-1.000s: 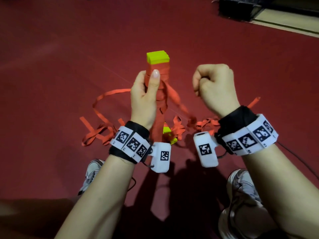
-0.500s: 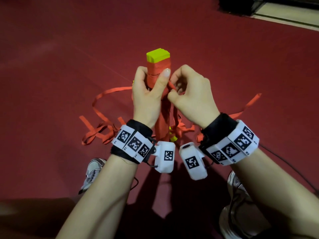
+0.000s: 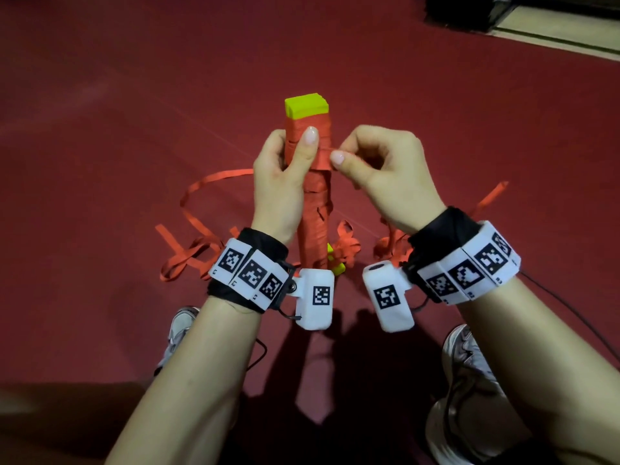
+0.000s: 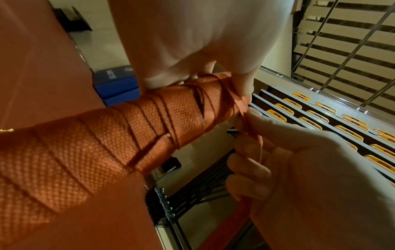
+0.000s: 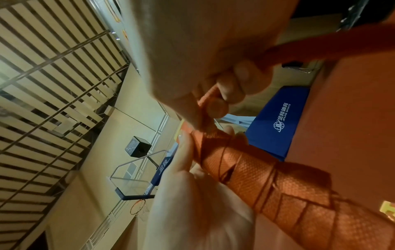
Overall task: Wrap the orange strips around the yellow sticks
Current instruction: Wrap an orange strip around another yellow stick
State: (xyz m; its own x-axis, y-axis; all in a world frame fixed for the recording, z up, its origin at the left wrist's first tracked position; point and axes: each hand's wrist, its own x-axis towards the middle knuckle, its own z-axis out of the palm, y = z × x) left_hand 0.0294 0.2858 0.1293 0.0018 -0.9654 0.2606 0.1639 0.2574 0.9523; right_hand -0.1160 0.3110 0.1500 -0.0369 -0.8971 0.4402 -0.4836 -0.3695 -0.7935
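The red floor (image 3: 134, 95) is spreading wide under everything, and the yellow stick (image 3: 306, 104) is standing upright over it, serving as the landmark here. Most of the stick's length is lying under orange wrapping, with only its yellow top end showing bare. Loose orange strips (image 3: 188, 256) are trailing on the floor to the left of the stick's base and behind it, and what seems to be a second yellow piece (image 3: 337, 267) is peeking out beside the base. The left hand (image 3: 281, 176) is gripping the stick just below the bare top, its fingers curled round the wrapping and thumb pressing the front. The right hand (image 3: 385, 169) is pinching an orange strip end (image 4: 241, 103) against the stick's right side, fingers clamped together on it.
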